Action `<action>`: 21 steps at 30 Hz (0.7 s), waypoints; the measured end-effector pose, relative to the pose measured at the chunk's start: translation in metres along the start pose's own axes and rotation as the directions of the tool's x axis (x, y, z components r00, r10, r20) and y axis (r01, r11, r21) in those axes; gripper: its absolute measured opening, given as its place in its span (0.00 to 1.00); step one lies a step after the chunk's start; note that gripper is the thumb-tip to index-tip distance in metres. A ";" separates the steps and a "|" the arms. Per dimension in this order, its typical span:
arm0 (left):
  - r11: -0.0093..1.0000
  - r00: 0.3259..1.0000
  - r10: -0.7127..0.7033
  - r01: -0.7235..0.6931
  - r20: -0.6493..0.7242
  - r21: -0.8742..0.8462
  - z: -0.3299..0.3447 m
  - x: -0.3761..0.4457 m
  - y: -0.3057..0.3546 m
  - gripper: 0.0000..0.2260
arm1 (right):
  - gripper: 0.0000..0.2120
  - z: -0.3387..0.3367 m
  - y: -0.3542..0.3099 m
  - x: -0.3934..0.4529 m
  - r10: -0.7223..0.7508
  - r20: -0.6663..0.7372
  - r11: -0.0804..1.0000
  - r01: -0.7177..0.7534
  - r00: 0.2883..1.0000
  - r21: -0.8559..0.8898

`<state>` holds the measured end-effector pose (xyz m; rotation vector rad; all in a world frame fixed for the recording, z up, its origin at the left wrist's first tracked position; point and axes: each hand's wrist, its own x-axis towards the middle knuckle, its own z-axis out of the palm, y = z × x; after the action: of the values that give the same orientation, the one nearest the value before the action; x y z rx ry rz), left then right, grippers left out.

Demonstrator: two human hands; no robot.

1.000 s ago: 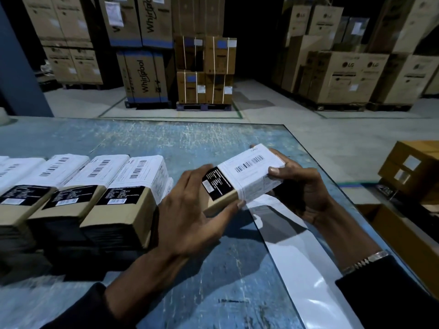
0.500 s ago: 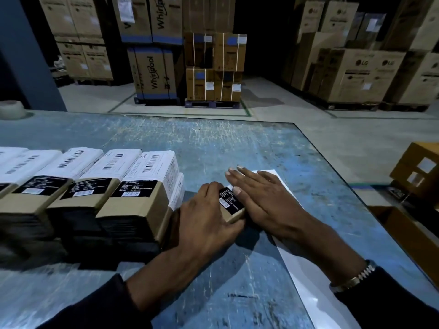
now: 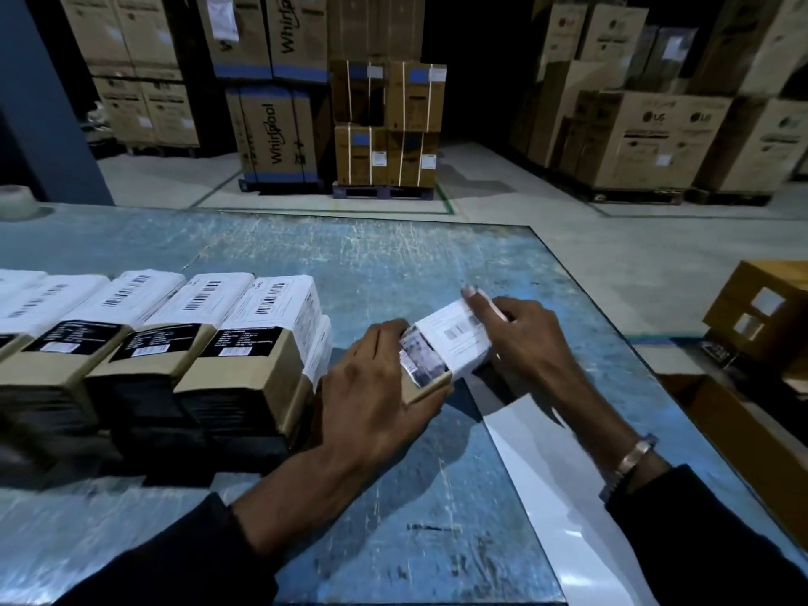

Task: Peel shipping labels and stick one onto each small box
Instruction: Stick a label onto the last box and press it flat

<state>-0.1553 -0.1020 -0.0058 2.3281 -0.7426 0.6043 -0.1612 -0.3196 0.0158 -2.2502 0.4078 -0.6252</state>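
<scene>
Box point(image 3: 441, 356) small, brown, white label across top, blurred, gripped by left hand point(image 3: 371, 400) and right hand point(image 3: 520, 338)

Item one: small brown cardboard box point(image 3: 441, 349) wrapped in a white barcode shipping label point(image 3: 457, 338), with a black printed panel on its near end. I hold it tilted, between my left hand point(image 3: 371, 400) and right hand point(image 3: 524, 338), just right of the row.

Item two: row of brown cardboard boxes point(image 3: 175, 343), each already bearing a white barcode label, side by side.

Item three: glossy white label backing sheet point(image 3: 555, 474), flat, right of the row, under the held box.
</scene>
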 end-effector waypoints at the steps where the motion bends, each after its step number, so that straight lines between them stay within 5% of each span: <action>1: 0.999 0.999 0.032 -0.031 -0.042 0.018 0.001 0.000 0.001 0.32 | 0.32 -0.006 -0.004 0.002 0.050 0.080 0.988 -0.061 0.996 0.141; 5: 0.986 0.986 0.128 -0.115 -0.107 0.120 0.003 0.001 0.001 0.32 | 0.30 -0.014 -0.013 0.000 0.108 0.460 0.854 -0.319 0.881 0.412; 11: 0.996 0.988 -0.016 0.002 -0.156 -0.088 -0.005 0.001 0.008 0.33 | 0.28 -0.018 0.003 0.002 -0.015 0.431 0.797 -0.249 0.902 0.550; 16: 0.970 0.988 -0.148 0.137 -0.041 -0.200 -0.004 0.006 0.001 0.40 | 0.22 -0.020 0.004 0.001 -0.088 0.523 0.705 -0.318 0.848 0.634; 21: 0.982 0.994 -0.095 0.085 -0.052 -0.167 0.000 0.003 0.000 0.36 | 0.24 -0.008 -0.008 -0.003 -0.058 0.494 0.818 -0.242 0.868 0.522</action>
<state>-0.1534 -0.1036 -0.0042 2.1690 -0.6315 0.5485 -0.1674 -0.3174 0.0252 -1.6982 0.0516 -0.0712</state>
